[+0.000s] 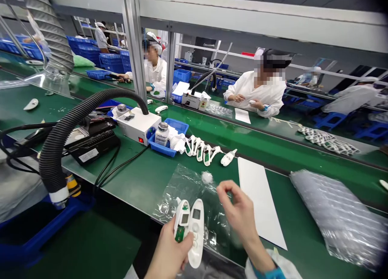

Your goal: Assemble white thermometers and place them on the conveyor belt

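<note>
Left hand (171, 246) around oval plastic shells (198, 226)

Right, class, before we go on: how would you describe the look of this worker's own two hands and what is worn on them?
Both the left hand and the right hand are ungloved, with no ring visible. A bright blue band circles the right wrist, beside a loose white sleeve. At the left forearm, only a pale cuff edge shows.
</note>
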The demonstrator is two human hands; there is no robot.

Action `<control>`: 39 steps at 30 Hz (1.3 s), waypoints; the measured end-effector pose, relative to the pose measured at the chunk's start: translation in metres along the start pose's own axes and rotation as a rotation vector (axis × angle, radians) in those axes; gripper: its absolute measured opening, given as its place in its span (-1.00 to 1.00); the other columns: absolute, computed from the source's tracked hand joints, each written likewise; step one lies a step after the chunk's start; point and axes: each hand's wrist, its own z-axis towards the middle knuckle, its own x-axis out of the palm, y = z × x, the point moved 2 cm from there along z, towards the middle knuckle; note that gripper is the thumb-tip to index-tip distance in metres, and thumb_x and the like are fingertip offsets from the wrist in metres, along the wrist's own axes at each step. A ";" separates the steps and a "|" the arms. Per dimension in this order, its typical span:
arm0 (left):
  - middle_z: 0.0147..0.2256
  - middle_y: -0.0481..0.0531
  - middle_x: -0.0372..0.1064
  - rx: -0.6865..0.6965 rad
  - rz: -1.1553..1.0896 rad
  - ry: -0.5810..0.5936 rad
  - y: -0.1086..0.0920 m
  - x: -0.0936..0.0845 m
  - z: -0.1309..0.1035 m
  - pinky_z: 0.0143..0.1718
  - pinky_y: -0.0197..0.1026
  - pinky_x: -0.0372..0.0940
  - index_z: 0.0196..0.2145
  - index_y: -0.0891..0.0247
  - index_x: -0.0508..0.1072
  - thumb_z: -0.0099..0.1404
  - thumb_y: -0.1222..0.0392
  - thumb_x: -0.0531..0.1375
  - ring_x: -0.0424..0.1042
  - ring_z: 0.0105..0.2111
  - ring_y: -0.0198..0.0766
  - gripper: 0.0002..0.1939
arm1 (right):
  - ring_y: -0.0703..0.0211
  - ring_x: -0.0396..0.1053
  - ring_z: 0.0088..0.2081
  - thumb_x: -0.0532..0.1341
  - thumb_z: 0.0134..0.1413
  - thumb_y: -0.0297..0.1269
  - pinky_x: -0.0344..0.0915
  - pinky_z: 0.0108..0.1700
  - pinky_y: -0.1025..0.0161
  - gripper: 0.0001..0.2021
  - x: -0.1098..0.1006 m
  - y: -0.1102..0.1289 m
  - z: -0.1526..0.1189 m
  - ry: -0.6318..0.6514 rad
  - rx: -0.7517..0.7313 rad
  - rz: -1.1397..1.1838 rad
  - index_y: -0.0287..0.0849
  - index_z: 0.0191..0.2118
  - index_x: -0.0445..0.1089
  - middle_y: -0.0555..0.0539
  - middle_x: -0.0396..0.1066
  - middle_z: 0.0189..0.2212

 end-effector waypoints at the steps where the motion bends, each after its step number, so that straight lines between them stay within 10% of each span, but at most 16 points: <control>1: -0.77 -0.26 0.09 -0.003 -0.012 -0.017 0.000 -0.004 0.001 -0.81 -0.39 0.01 -0.37 0.26 0.33 0.07 0.15 0.22 0.01 -0.79 -0.45 -0.81 | 0.13 0.29 -0.34 0.04 0.28 -0.33 0.21 -0.28 0.20 -0.85 0.002 -0.014 0.009 -0.045 -0.016 -0.065 -0.13 -0.36 0.20 -0.05 0.32 -0.39; 8: -0.72 -0.24 0.08 0.048 -0.090 -0.126 -0.002 -0.026 -0.006 -0.74 -0.40 -0.05 -0.41 0.27 0.34 0.03 0.03 0.27 -0.04 -0.73 -0.49 -0.72 | 0.03 0.37 -0.20 0.10 0.22 -0.37 0.15 -0.12 0.07 -0.86 0.024 -0.053 0.027 0.184 -0.137 -0.183 -0.12 -0.34 0.38 -0.09 0.46 -0.28; 17: -0.76 -0.23 0.05 0.071 -0.125 -0.163 0.011 -0.019 -0.012 -0.74 -0.38 -0.04 -0.42 0.31 0.43 0.02 -0.02 0.30 -0.04 -0.74 -0.46 -0.68 | 0.16 0.29 -0.39 0.01 0.32 -0.33 0.25 -0.32 0.21 -0.78 -0.009 -0.016 -0.072 0.382 0.197 -0.188 -0.12 -0.40 0.22 0.00 0.26 -0.42; 27: -0.75 -0.08 0.25 0.124 -0.001 -0.164 0.025 0.002 -0.012 -0.64 -0.28 0.25 -0.35 0.33 0.56 -0.01 -0.11 0.32 0.34 -0.63 -0.19 -0.58 | 0.14 0.26 -0.36 0.03 0.33 -0.35 0.14 -0.27 0.16 -0.79 0.005 -0.017 -0.098 0.303 0.216 -0.215 -0.13 -0.40 0.19 0.02 0.25 -0.44; 39: -0.75 -0.09 0.22 0.096 0.035 -0.168 0.023 0.001 -0.013 -0.62 -0.26 0.25 -0.38 0.33 0.54 -0.01 -0.15 0.32 0.32 -0.63 -0.19 -0.56 | 0.10 0.25 -0.31 0.03 0.31 -0.40 0.08 -0.22 0.13 -0.85 -0.020 0.000 -0.098 0.058 0.096 -0.134 -0.13 -0.34 0.19 -0.02 0.25 -0.38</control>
